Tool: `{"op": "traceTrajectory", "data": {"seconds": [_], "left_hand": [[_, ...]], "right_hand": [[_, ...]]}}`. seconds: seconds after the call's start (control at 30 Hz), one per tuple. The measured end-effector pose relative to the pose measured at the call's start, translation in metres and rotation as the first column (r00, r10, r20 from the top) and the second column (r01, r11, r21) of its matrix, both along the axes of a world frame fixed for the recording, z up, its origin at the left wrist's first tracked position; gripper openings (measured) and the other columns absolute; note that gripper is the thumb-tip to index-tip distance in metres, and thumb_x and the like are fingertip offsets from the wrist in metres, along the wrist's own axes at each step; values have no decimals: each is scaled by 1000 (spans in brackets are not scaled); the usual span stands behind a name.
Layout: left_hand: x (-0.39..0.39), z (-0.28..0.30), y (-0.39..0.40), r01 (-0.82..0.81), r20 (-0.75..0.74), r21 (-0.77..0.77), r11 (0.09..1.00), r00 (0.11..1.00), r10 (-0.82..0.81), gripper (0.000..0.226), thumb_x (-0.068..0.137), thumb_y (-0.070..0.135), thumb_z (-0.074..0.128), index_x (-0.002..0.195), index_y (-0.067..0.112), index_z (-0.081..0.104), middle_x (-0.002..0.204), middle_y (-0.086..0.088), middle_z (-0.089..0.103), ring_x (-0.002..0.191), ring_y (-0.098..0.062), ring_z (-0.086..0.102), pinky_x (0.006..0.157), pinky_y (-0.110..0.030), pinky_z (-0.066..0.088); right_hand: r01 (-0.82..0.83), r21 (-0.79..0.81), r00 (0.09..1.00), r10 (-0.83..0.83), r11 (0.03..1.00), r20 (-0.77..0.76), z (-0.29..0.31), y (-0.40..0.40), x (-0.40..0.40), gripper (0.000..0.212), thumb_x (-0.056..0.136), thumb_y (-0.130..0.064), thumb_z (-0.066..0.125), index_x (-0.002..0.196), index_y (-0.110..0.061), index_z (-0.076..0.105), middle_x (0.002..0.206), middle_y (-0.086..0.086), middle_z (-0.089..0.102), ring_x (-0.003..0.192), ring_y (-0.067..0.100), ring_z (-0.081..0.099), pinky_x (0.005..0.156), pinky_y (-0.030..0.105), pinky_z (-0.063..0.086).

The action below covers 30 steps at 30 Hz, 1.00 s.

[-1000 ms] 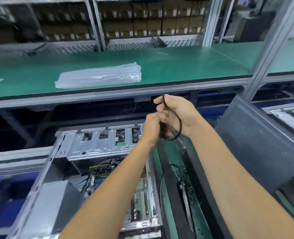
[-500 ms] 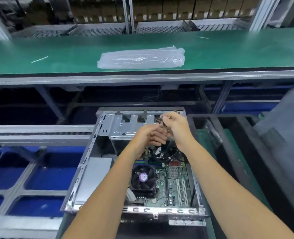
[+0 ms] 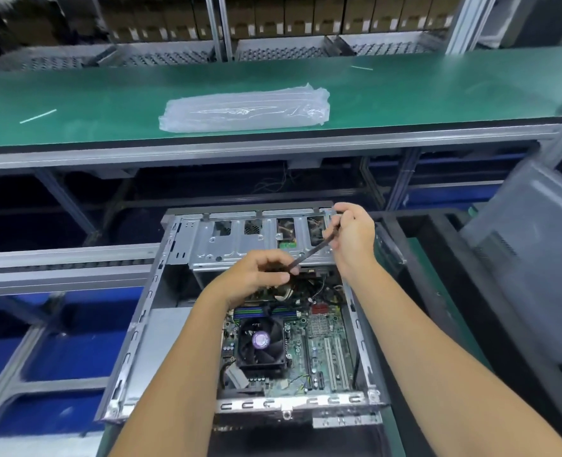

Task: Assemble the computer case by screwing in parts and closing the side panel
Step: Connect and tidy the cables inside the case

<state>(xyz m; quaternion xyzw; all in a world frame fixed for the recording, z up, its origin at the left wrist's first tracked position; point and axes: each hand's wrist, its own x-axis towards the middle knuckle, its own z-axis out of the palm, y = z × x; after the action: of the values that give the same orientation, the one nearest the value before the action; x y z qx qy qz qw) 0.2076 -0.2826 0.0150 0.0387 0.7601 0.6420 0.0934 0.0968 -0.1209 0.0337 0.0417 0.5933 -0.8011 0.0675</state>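
Observation:
An open grey computer case (image 3: 147, 311) lies flat below me, its motherboard (image 3: 319, 354) and black CPU fan (image 3: 261, 341) exposed. A metal drive cage (image 3: 240, 242) spans the far end. Both my hands hover over the cage's near edge. My left hand (image 3: 256, 275) pinches one end of a thin black cable tie (image 3: 312, 252). My right hand (image 3: 352, 235) grips the other end, and the tie is stretched straight between them. A tangle of wires (image 3: 319, 288) sits under my hands.
A grey side panel (image 3: 533, 258) leans at the right beside a black tray (image 3: 438, 291). On the green bench (image 3: 108, 97) behind lies a clear plastic bag (image 3: 245, 107). Blue bins (image 3: 42, 357) sit at the lower left, shelves with boxes at the back.
My hands came from the right, where they held the black tie looped, to over the open case. They have now pulled apart, stretching the tie straight.

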Motion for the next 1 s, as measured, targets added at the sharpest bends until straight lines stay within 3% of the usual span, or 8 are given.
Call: {"op": "traceTrajectory", "data": {"seconds": [0.1, 0.27, 0.37, 0.43, 0.6, 0.83, 0.93, 1.0], "left_hand": [[-1, -5, 4, -25, 4, -66, 998, 1000, 25, 34, 84, 3, 66, 112, 22, 67, 117, 9, 65, 111, -8, 59, 87, -13, 46], [-2, -9, 8, -82, -39, -161, 984, 996, 77, 23, 86, 9, 67, 104, 23, 71, 102, -2, 66, 90, -12, 62, 81, -21, 50], [1, -7, -2, -160, -11, 140, 977, 987, 163, 17, 87, 7, 63, 98, 17, 71, 95, -2, 70, 85, -17, 65, 77, -26, 55], [2, -7, -12, -248, 18, 304, 920, 967, 254, 17, 83, 10, 64, 98, 16, 71, 86, -5, 69, 59, -14, 61, 51, -21, 50], [-5, -12, -24, -358, 60, 514, 780, 922, 383, 6, 78, 15, 68, 79, 15, 63, 85, -4, 64, 39, -4, 38, 34, -13, 31], [-3, -9, -36, -217, 80, 937, 275, 896, 436, 6, 76, 4, 69, 81, 4, 72, 85, -11, 66, 71, -13, 64, 66, -13, 53], [-8, -11, -31, -296, 110, 893, 340, 875, 471, 19, 85, 11, 52, 89, 8, 70, 75, -2, 64, 62, -7, 59, 60, -13, 51], [-10, -13, -28, -317, 103, 831, 458, 896, 432, 19, 88, 16, 49, 102, 8, 59, 64, 4, 55, 54, -6, 49, 54, -16, 47]], "right_hand": [[148, -12, 989, -148, 989, 3, 11, -3, -10, 38, 102, -1, 22, 92, -14, 56, 62, 1, 45, 40, 10, 40, 42, 23, 37], [224, -150, 970, -205, 963, 133, 30, -4, -23, 40, 92, 4, 22, 91, -10, 59, 53, -2, 43, 36, 10, 36, 39, 24, 31], [182, -71, 973, -170, 981, 153, 24, -3, -17, 38, 93, 4, 24, 91, -10, 59, 63, 1, 46, 40, 8, 34, 36, 20, 27], [66, 110, 994, -75, 992, 81, 15, -2, -11, 33, 97, 1, 29, 93, -11, 59, 68, 2, 50, 36, 5, 35, 35, 18, 27], [-170, 490, 958, 259, 855, -121, -10, 0, 9, 30, 102, -6, 35, 81, -14, 56, 66, 2, 55, 45, 12, 45, 48, 25, 40], [-135, 645, 877, 394, 752, -276, -21, 2, 16, 33, 92, 3, 40, 61, -7, 47, 62, 8, 47, 57, 19, 40, 59, 32, 34], [-205, 740, 789, 556, 641, -263, -21, -1, 21, 30, 85, 8, 43, 55, 1, 45, 58, 13, 40, 57, 20, 37, 58, 42, 41], [-239, 674, 789, 544, 699, -285, -20, 1, 20, 32, 80, 7, 44, 48, 2, 45, 51, 12, 38, 53, 19, 37, 57, 42, 43]]}}
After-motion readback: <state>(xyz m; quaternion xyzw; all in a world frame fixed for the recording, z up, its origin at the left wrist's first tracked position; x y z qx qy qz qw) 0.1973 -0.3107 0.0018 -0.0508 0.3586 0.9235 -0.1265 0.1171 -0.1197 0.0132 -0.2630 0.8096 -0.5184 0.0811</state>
